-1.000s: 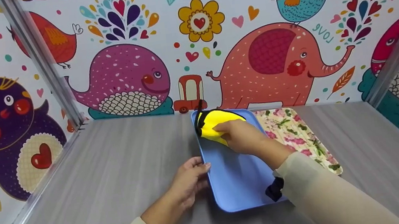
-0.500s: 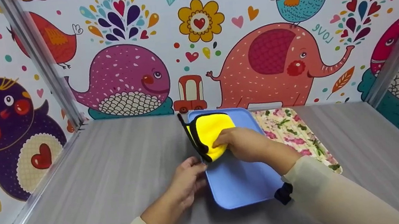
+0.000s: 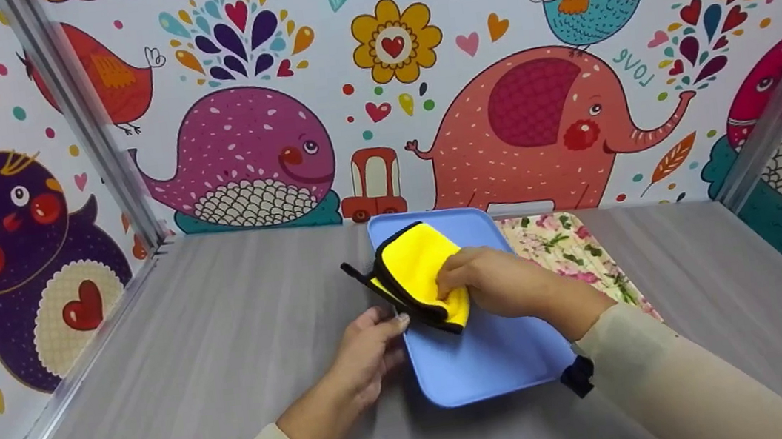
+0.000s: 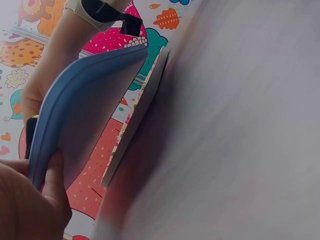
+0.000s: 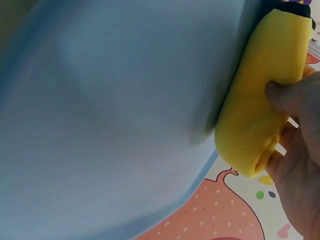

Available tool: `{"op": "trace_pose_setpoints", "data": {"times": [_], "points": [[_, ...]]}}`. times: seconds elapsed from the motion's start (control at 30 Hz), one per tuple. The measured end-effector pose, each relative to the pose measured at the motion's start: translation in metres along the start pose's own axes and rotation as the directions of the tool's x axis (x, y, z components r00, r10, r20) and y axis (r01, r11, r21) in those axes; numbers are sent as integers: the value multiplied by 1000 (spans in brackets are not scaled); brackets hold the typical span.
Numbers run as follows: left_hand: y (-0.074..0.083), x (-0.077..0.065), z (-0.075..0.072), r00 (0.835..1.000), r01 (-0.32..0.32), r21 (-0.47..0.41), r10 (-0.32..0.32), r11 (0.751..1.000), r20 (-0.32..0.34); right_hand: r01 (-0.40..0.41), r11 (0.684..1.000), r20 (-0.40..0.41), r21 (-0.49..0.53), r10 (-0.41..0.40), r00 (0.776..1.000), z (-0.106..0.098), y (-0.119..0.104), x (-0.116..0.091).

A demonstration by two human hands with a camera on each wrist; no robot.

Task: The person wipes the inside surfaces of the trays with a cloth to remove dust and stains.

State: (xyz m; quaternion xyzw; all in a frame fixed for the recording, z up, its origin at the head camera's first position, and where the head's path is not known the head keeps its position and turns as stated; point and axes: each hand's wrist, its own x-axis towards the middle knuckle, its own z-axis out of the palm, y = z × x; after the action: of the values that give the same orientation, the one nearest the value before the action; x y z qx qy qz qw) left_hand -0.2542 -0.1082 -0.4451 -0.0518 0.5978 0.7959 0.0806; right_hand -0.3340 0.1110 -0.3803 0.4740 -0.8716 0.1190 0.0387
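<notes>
My left hand [image 3: 371, 360] grips the left rim of a blue rectangular tray [image 3: 483, 365], thumb on one face and fingers on the other. In the left wrist view the tray [image 4: 75, 120] is raised off the table and tilted. My right hand [image 3: 499, 281] holds a folded yellow cloth [image 3: 414, 257] with black edging against the tray's inner face. Part of the cloth hangs over the left rim, just above the left hand. Seen from the right wrist, the cloth [image 5: 265, 95] is bunched between thumb and fingers, along the tray's edge.
A flower-patterned tray [image 3: 562, 247] lies on the grey table [image 3: 249, 341] to the right, partly hidden behind the blue tray and right arm. At the back stands a wall [image 3: 459, 107] printed with cartoon animals. Metal posts [image 3: 84, 123] mark the corners.
My right hand has moved the cloth from the tray's far left corner down along the left rim toward me. The left hand keeps its grip in about the same place.
</notes>
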Motion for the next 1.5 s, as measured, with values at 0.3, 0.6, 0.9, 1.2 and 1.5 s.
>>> {"op": "trace_pose_setpoints", "data": {"times": [0.3, 0.6, 0.9, 1.2, 1.5], "points": [[0, 0, 1, 1000, -8, 0, 8, 1000, 25, -90, 988, 19, -125, 93, 995, -5, 20, -9], [-1, 0, 0, 1000, 0, 18, -1, 1000, 27, -241, 961, -11, -135, 241, 970, -1, 38, -14], [0, -1, -1, 999, -5, 23, 4, 1000, 37, -347, 925, 8, -155, 352, 936, 2, 46, -14], [1, -2, 1, 999, -9, 30, 8, 1000, 42, -433, 889, 95, -149, 448, 889, 2, 47, -13], [1, -2, 2, 999, 4, 21, -5, 1000, 34, -462, 858, 82, -225, 489, 868, -3, 52, -14]]}}
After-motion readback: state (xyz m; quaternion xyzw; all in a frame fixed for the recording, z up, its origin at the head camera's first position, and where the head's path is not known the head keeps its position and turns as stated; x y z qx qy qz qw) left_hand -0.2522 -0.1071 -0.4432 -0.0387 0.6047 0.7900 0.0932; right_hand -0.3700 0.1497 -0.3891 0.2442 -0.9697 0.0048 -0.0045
